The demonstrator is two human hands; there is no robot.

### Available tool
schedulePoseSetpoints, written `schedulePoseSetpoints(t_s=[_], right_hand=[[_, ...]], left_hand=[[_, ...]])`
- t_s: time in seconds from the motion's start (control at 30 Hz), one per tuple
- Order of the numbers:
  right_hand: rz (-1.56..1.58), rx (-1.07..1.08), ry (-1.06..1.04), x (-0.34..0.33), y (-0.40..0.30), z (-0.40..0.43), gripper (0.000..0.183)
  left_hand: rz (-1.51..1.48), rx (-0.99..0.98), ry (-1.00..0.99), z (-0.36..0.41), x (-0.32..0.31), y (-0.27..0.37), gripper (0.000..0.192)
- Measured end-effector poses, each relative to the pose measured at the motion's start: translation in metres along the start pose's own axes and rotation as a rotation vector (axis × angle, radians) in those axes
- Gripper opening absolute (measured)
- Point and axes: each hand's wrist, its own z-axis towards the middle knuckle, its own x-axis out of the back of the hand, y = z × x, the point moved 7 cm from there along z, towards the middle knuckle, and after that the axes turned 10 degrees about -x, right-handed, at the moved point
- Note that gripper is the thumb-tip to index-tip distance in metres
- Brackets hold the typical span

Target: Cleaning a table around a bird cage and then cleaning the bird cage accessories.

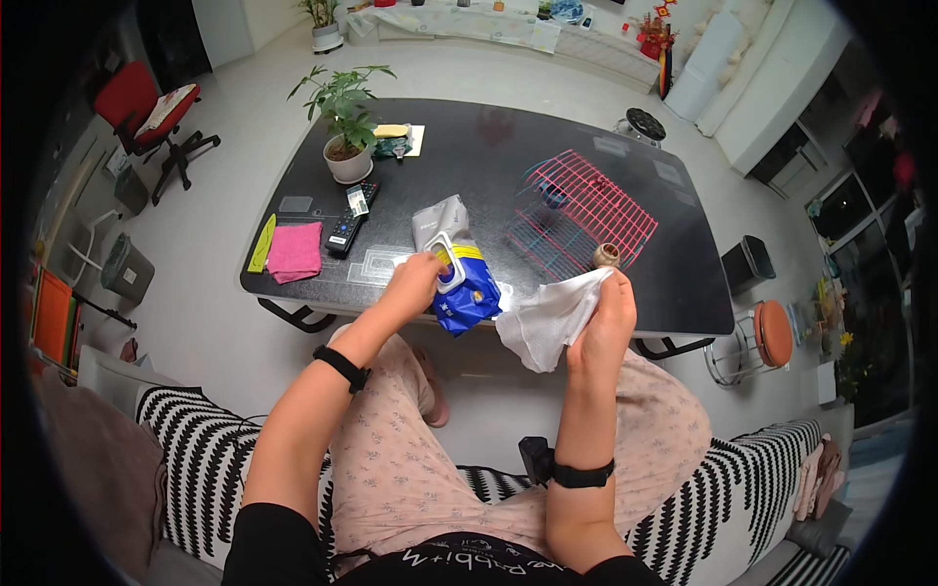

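My right hand [608, 315] is closed on a white wet wipe [546, 319], which hangs unfolded over the table's near edge. At the left, my left hand [421, 282] has its fingers at the raised white lid [452, 267] of a blue and grey wipes packet [469, 293]; whether it grips the lid cannot be told. The packet lies tilted on the black table [454, 161], its lower end reaching over the edge. Beyond my right hand stand a pink and teal wire cage [586, 205] and a small round tan object [607, 255].
A pink cloth [294, 251], a green-yellow strip [261, 245] and a remote control [352, 223] lie at the table's left. A potted plant [348, 157] stands farther back. An orange stool [773, 333] and a dark bin [751, 262] are on the floor at right.
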Motion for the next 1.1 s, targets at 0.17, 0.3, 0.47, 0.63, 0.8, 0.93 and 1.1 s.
schedulePoseSetpoints(t_s=[0.17,0.3,0.47,0.63,0.8,0.93,1.1], right_hand=[[0.000,-0.027,-0.023,0.000,0.000,-0.012,0.012],[0.015,-0.022,0.025,0.017,-0.005,-0.013,0.012],[0.035,-0.046,0.031,0.020,0.002,-0.017,0.012],[0.010,-0.039,0.060,0.030,0.002,-0.020,0.012],[-0.004,-0.048,0.075,0.035,0.003,-0.020,0.012],[0.000,-0.071,0.089,0.043,0.004,-0.023,0.011],[0.127,-0.181,0.101,0.068,0.009,-0.025,0.011]], left_hand=[[0.111,0.693,0.412,-0.043,0.013,-0.082,0.030],[-0.811,0.586,0.373,-0.011,-0.011,-0.040,0.043],[-0.067,0.232,-0.022,0.016,-0.045,0.014,0.068],[0.252,0.195,-0.080,0.010,-0.065,0.056,0.095],[0.259,0.304,-0.301,0.008,-0.073,0.063,0.107],[0.413,0.113,-0.203,0.014,-0.084,0.039,0.072],[0.628,-0.038,-0.146,0.033,-0.049,-0.037,0.052]])
